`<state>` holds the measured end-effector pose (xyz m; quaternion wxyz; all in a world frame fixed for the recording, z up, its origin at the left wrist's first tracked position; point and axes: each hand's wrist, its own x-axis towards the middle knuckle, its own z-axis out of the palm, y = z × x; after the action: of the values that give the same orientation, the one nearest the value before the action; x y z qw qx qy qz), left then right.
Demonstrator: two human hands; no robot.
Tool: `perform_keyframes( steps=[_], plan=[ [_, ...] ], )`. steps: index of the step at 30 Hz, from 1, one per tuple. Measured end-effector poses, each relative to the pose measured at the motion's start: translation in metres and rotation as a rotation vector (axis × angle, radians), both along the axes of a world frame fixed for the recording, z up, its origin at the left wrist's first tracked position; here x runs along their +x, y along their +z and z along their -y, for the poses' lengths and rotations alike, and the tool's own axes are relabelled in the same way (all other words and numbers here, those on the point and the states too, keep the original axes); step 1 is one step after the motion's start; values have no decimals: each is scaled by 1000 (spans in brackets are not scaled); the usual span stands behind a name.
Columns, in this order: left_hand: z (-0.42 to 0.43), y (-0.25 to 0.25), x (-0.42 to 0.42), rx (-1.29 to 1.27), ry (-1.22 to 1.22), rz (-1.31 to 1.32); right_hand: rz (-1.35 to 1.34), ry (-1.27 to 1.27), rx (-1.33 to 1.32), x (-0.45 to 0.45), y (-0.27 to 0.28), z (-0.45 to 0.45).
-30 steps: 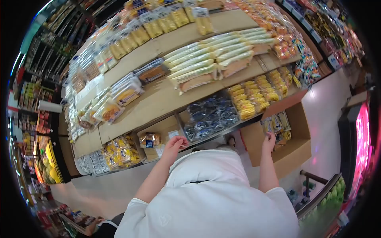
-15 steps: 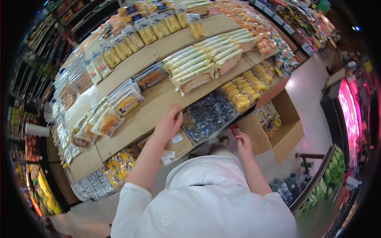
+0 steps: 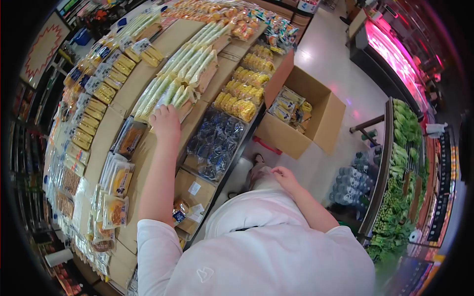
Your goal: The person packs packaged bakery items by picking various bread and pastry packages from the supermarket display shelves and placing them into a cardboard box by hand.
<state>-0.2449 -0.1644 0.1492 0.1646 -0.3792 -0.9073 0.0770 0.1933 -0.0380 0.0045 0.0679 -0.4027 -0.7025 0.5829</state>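
My left hand [image 3: 166, 121] reaches over the display, its fingers spread and resting on the near end of a row of long green-and-white bread packages [image 3: 170, 93]. It does not visibly lift any of them. My right hand [image 3: 285, 178] is beside my leg with its fingers curled in, and nothing shows in it. Close to my left wrist lies a dark-wrapped brown bread pack [image 3: 131, 138]. Along the display's front edge are blue-and-dark clear packs [image 3: 216, 143] and yellow bagged pastries [image 3: 242, 91].
An open cardboard box [image 3: 321, 118] with packs inside stands on the floor beside the display. A red strip-like object [image 3: 266, 146] is near its base. At right are bundled bottles [image 3: 351, 185] and a shelf of green vegetables [image 3: 402, 197]. Yellow bread packs [image 3: 103, 91] line the display's far side.
My view has turned, swinging the display leftward. My left hand has gone from above bare cardboard to the green-and-white packages. My right hand is now apart from the red object it was near.
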Motion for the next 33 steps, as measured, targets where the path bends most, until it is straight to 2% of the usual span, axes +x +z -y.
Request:
perform_keyframes(
  steps=[2,5,8,11,12,14,18,21,24,27,30,31,33],
  plan=[
    [0,7,6,29,-36,14,-14,-5,-26,8,-4,0],
    [2,15,14,32,5,229,-5,8,-39,9,-3,-2],
    [2,20,13,-82,161,282,44,63,-30,-1,11,-4],
    [10,6,1,-25,16,195,91,168,30,-14,37,-6],
    [10,12,2,-53,58,297,100,208,61,-17,41,-7],
    [9,26,0,-106,141,497,17,183,-126,-20,29,-13],
    [37,36,-5,185,1,831,7,220,-359,-39,48,-22],
    [55,58,22,411,-55,1195,-109,331,-459,-66,63,-19],
    [60,75,66,600,30,1606,-363,294,-574,-95,109,1],
    [53,86,115,675,-68,1894,-658,66,-913,-122,122,13],
    [39,64,146,516,-262,1939,-774,66,-1032,-124,119,18],
    [36,55,151,409,-320,1803,-701,10,-1008,-122,125,19],
    [30,49,162,397,-310,1837,-560,-100,-956,-117,141,21]
  ],
)
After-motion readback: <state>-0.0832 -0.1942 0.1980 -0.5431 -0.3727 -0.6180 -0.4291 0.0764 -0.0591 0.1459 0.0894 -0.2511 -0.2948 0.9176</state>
